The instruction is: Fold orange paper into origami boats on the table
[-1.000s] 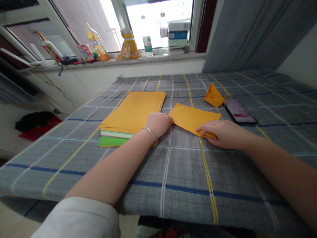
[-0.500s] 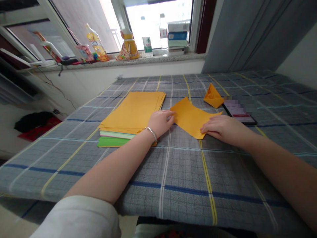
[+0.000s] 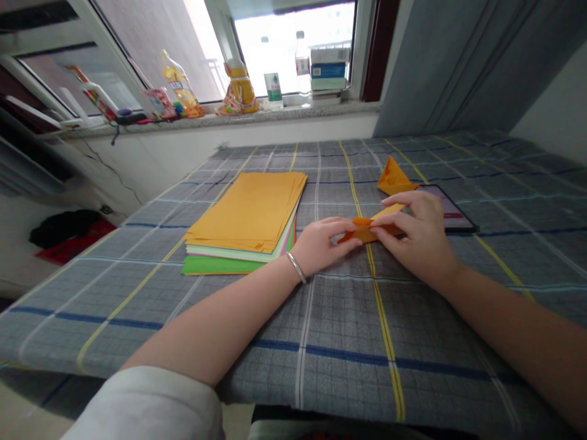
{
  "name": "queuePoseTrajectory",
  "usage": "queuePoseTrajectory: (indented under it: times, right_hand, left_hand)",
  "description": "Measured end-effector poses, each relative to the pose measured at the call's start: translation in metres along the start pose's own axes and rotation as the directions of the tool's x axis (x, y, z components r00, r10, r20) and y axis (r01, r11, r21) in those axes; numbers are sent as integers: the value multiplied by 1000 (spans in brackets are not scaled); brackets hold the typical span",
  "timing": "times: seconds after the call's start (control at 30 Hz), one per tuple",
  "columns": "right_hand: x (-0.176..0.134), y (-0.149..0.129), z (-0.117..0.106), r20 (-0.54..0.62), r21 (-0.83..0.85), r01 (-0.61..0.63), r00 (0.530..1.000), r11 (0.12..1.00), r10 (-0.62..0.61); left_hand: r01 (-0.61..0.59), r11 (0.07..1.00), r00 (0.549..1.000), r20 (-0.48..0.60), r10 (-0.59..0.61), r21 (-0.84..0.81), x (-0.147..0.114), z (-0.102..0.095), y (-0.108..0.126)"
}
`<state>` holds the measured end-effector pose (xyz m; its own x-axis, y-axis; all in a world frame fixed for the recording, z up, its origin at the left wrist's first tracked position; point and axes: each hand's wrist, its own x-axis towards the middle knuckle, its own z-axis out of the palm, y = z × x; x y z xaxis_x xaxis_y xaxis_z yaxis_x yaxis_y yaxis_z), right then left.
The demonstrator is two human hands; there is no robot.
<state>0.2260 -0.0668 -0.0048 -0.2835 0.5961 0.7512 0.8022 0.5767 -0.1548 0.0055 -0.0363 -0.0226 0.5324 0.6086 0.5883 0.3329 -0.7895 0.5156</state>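
A sheet of orange paper, bent up or folded along its middle, lies low over the checked tablecloth between my hands. My left hand, with a silver bangle at the wrist, pinches its left end. My right hand grips the right part between thumb and fingers, which hide some of the paper. Just behind the right hand stands a folded orange paper piece with a pointed top. To the left of my left hand lies a stack of coloured paper, orange on top, with white and green sheets below.
A phone lies by my right hand, partly covered by it. The grey checked tablecloth covers the table. Bottles, a cup and boxes line the windowsill. A grey curtain hangs at the right.
The orange sheet was spread nearly flat; now it is folded up and narrower. My left hand has moved right, and my right hand has moved forward and turned, both now gripping the paper.
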Motion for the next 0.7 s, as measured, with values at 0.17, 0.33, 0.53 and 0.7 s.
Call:
queuePoseTrajectory:
  times: [0.17, 0.33, 0.53, 0.7]
  right_hand:
    - [-2, -1, 3, 56, 88, -34, 998, 996, 30]
    - [-3, 8, 3, 28, -2, -114, 993, 993, 114]
    - [-3, 33, 11, 17, 88, -258, 966, 962, 258]
    - [-8, 41, 22, 10, 248, -351, 933, 903, 360]
  left_hand:
    - [139, 990, 988, -71, -138, 13, 0, 5, 5]
    - [281, 932, 940, -132, -316, -230, 3, 10, -4]
    - [331, 842, 886, -167, -433, -426, 6, 14, -17]
    - [321, 791, 878, -148, -454, -521, 6, 12, -17]
